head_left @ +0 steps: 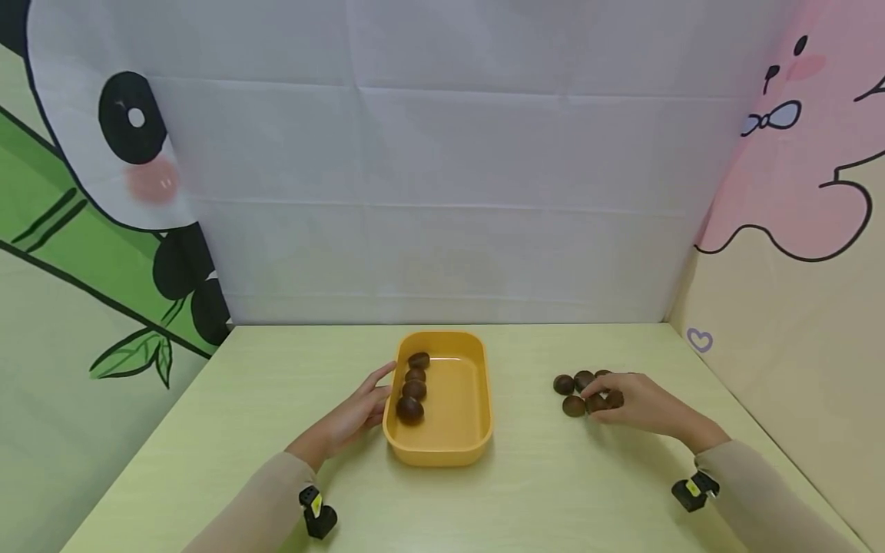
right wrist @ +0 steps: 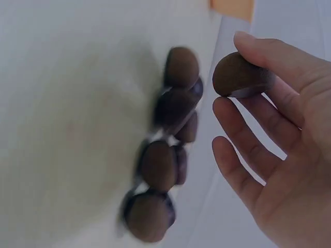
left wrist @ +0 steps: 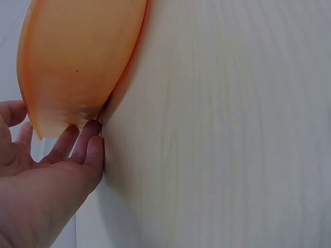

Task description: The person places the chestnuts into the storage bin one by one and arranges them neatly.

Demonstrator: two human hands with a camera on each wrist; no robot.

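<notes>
A yellow tray (head_left: 452, 455) stands on the table with a column of chestnuts (head_left: 414, 389) along its left side. My left hand (head_left: 356, 418) is at the tray's left wall; in the left wrist view its extended fingertips (left wrist: 93, 127) touch the outside of the tray (left wrist: 83, 51), low near the table. On the right, my right hand (head_left: 639, 403) is over a group of chestnuts (head_left: 573, 406). In the right wrist view, the thumb and fingers of the right hand (right wrist: 279, 113) pinch one chestnut (right wrist: 240, 76), above several loose chestnuts (right wrist: 158, 165); the hand covers part of the group in the head view.
The pale wood-look table (head_left: 525, 491) reaches back to a white cloth panel (head_left: 449, 230). A panel with a green drawing (head_left: 90, 223) stands at the left, and one with a pink drawing (head_left: 795, 192) at the right.
</notes>
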